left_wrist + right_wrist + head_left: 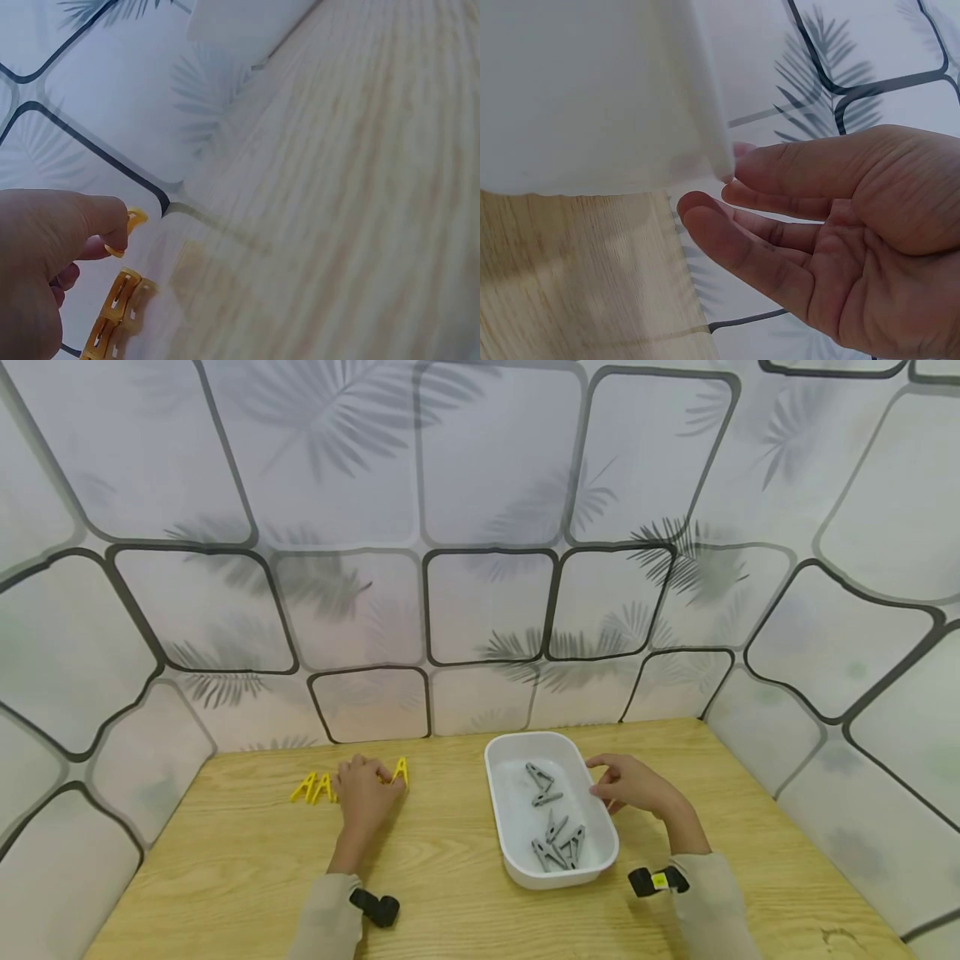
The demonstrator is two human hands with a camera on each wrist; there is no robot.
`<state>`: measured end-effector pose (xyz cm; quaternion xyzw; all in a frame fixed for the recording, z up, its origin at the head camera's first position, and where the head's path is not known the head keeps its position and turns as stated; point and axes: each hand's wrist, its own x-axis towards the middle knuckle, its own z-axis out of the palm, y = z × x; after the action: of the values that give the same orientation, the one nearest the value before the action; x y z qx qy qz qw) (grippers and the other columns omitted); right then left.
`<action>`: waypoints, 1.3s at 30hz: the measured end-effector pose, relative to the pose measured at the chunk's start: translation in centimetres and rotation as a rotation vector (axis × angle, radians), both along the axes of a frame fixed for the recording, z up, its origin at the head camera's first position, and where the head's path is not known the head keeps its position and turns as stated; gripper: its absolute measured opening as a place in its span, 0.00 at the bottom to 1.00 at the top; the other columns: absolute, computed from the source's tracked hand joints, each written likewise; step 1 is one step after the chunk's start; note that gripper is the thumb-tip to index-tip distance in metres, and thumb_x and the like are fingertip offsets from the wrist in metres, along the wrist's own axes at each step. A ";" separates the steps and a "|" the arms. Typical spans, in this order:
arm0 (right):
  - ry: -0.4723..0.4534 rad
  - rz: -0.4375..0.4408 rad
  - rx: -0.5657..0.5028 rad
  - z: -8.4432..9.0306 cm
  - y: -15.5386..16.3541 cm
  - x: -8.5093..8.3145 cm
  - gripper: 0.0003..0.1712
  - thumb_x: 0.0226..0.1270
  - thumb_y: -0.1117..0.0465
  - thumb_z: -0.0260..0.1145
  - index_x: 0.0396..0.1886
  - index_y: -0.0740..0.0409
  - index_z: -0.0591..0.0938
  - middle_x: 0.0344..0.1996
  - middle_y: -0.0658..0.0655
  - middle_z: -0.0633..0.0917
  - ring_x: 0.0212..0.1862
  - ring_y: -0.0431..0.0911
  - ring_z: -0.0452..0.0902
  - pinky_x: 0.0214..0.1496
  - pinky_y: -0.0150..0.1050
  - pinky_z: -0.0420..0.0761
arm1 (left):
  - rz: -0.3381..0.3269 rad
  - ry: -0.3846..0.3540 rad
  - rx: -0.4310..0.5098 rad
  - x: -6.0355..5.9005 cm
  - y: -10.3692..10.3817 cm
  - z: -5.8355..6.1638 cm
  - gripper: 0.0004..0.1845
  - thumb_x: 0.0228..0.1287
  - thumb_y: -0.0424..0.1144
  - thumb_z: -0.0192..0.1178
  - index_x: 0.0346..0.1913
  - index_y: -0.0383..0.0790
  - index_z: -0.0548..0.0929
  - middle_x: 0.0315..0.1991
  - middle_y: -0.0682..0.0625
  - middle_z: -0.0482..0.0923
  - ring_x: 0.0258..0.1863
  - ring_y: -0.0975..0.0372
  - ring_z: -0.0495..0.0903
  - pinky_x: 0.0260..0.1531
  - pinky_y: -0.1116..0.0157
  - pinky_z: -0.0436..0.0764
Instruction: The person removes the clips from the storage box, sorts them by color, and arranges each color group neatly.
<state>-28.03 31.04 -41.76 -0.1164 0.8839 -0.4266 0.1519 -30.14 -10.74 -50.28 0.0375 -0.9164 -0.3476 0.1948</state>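
Observation:
My left hand [369,792] lies on the wooden table at the back left, fingers curled among yellow clothespins. Its fingertips pinch one yellow clothespin [401,771], whose tip shows at the fingertip in the left wrist view [133,222]. Two more yellow clothespins [313,787] stand to the hand's left, also visible [118,298] below the fingers. My right hand [628,783] is open beside the right wall of a white tray [504,827]. Its relaxed fingers [750,172] touch the tray's rim [705,142]. Several grey clothespins [557,843] lie in the tray.
The wooden table [240,877] is closed in by patterned wall panels [487,610] at the back and both sides. Black wrist cameras [377,907] sit on both sleeves. Bare tabletop lies in front of the tray and hands.

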 end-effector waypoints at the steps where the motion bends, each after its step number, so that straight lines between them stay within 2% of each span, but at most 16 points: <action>1: 0.000 -0.001 0.000 0.0 0.0 0.0 0.30 0.72 0.68 0.63 0.69 0.75 0.68 0.32 0.61 0.84 0.31 0.48 0.84 0.38 0.50 0.87 | -0.001 -0.002 -0.004 0.0 0.0 0.1 0.10 0.55 0.36 0.69 0.24 0.41 0.78 0.39 0.40 0.74 0.43 0.45 0.66 0.51 0.44 0.58; 12: 0.002 -0.001 -0.007 0.0 0.0 0.1 0.29 0.72 0.68 0.63 0.69 0.75 0.69 0.32 0.61 0.84 0.31 0.48 0.84 0.38 0.50 0.87 | 0.004 -0.066 -0.015 0.6 0.1 0.6 0.12 0.54 0.35 0.69 0.20 0.41 0.77 0.37 0.41 0.72 0.41 0.47 0.64 0.49 0.45 0.57; 20: 0.004 0.005 -0.011 -0.1 0.0 0.0 0.29 0.72 0.68 0.63 0.69 0.76 0.68 0.32 0.61 0.84 0.31 0.48 0.84 0.38 0.51 0.87 | 0.005 -0.108 -0.025 0.6 0.1 0.4 0.14 0.53 0.36 0.71 0.19 0.42 0.75 0.36 0.42 0.72 0.40 0.47 0.64 0.48 0.46 0.57; 30: 0.007 0.002 -0.012 -0.1 0.1 -0.1 0.29 0.72 0.68 0.63 0.68 0.75 0.69 0.31 0.61 0.84 0.31 0.48 0.85 0.38 0.51 0.87 | 0.013 -0.124 -0.071 0.6 0.1 0.4 0.11 0.54 0.40 0.71 0.28 0.39 0.78 0.38 0.40 0.71 0.41 0.45 0.64 0.47 0.44 0.59; 34: 0.007 0.002 -0.011 -0.1 0.1 -0.1 0.29 0.72 0.68 0.64 0.68 0.75 0.69 0.31 0.60 0.84 0.31 0.48 0.84 0.38 0.51 0.87 | 0.020 -0.123 -0.057 0.6 0.2 0.7 0.13 0.55 0.42 0.71 0.32 0.38 0.79 0.41 0.39 0.71 0.43 0.45 0.64 0.49 0.44 0.59; 39: 0.004 -0.001 -0.007 -0.2 0.1 -0.1 0.29 0.71 0.68 0.64 0.68 0.75 0.69 0.31 0.60 0.84 0.30 0.48 0.84 0.38 0.51 0.87 | 0.004 -0.111 -0.027 0.6 0.3 1.1 0.17 0.57 0.44 0.71 0.42 0.37 0.80 0.46 0.37 0.70 0.45 0.44 0.63 0.49 0.44 0.58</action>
<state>-28.11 31.10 -41.91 -0.1172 0.8829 -0.4296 0.1493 -29.58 -10.45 -49.22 0.0558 -0.9304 -0.3320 0.1447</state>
